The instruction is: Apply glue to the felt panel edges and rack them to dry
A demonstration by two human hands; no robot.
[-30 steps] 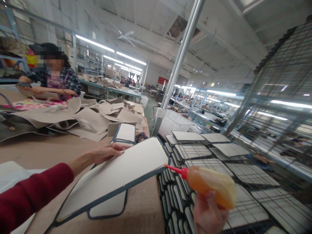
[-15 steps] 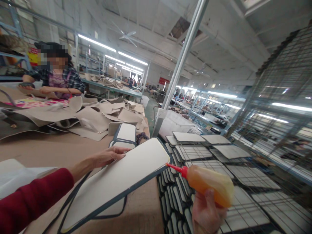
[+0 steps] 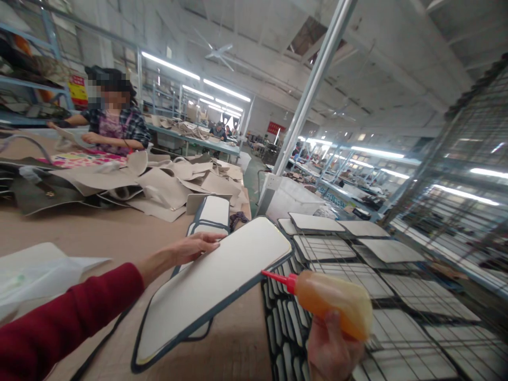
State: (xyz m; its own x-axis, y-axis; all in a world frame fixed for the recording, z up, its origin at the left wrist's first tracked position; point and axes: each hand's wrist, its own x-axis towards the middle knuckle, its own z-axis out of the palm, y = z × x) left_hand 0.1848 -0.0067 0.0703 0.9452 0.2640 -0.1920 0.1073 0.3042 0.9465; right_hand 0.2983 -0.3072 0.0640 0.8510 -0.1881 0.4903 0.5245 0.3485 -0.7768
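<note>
My left hand [image 3: 197, 247] grips the upper left edge of a long cream panel [image 3: 214, 286] with a dark blue-grey border and rounded corners, thumb on top. The panel is tilted above the table. In my right hand [image 3: 333, 344] is a squeeze bottle [image 3: 333, 302] of amber liquid, its red nozzle [image 3: 278, 279] pointing left. The nozzle tip is at the panel's right-hand long edge; whether it touches, I cannot tell. Thin yellowish lines run along the panel's edge at both ends. Another bordered panel [image 3: 200, 332] lies partly hidden underneath.
Wire racks [image 3: 400, 286] holding several cream panels stand at right. A heap of beige pieces [image 3: 166, 185] covers the table's far side. Clear plastic sheeting [image 3: 35, 280] lies at left. A co-worker [image 3: 115, 121] handles a piece across the table. A metal post [image 3: 305, 100] rises beyond.
The bottle's nozzle has shifted from near the panel's far corner back along its right edge. My view has turned slightly left. The co-worker's hands have lifted a piece.
</note>
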